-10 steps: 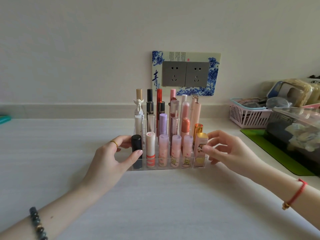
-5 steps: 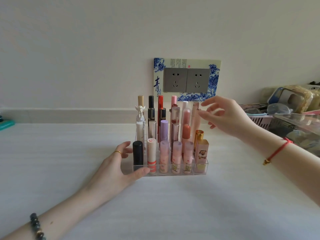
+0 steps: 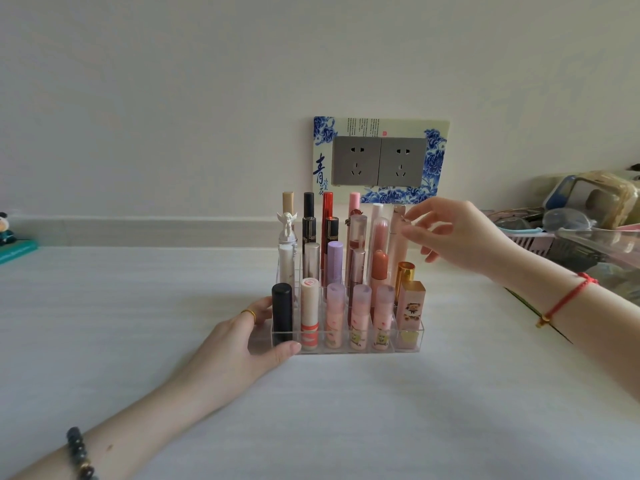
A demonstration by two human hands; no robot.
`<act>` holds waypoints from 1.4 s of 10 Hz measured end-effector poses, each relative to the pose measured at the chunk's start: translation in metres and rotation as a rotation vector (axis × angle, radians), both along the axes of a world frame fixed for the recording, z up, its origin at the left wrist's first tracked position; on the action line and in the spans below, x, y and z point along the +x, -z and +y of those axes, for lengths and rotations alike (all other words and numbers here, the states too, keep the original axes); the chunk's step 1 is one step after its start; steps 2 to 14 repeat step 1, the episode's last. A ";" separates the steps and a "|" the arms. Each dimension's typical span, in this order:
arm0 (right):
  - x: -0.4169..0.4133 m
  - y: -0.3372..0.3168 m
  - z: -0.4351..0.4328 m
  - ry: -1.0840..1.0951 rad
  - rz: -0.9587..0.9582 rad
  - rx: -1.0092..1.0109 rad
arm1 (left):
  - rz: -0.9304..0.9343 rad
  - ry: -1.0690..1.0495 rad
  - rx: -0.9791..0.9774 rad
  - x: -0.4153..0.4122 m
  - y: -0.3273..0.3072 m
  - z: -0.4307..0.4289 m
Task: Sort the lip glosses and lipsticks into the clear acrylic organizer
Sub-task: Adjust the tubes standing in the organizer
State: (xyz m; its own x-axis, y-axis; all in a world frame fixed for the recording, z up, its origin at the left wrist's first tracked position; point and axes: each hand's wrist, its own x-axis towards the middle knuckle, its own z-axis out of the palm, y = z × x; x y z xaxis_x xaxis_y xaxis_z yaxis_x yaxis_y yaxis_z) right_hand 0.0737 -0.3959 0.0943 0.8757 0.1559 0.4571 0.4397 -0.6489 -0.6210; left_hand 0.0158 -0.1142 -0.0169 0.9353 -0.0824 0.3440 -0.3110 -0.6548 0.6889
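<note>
The clear acrylic organizer stands mid-table, its rows filled with upright lip glosses and lipsticks. A black lipstick is front left and a square pink-and-gold lipstick front right. My left hand grips the organizer's front left corner, thumb on the front wall and fingers along the left side. My right hand hovers at the back right. Its thumb and index fingertips touch the top of a tall pale pink tube, and the other fingers are spread.
A double wall socket with a blue floral frame is behind the organizer. At the right stand a pink basket, clear containers and a green mat edge. A small figure sits far left.
My right hand left the organizer's front right corner and rose to the tall tube at the back right. My left thumb slid down to the base of the organizer's front wall.
</note>
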 end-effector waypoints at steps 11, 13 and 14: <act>-0.013 -0.009 -0.001 0.016 -0.053 0.070 | 0.004 0.007 -0.010 0.000 -0.001 0.000; -0.013 -0.009 -0.001 0.016 -0.053 0.070 | 0.004 0.007 -0.010 0.000 -0.001 0.000; -0.013 -0.009 -0.001 0.016 -0.053 0.070 | 0.004 0.007 -0.010 0.000 -0.001 0.000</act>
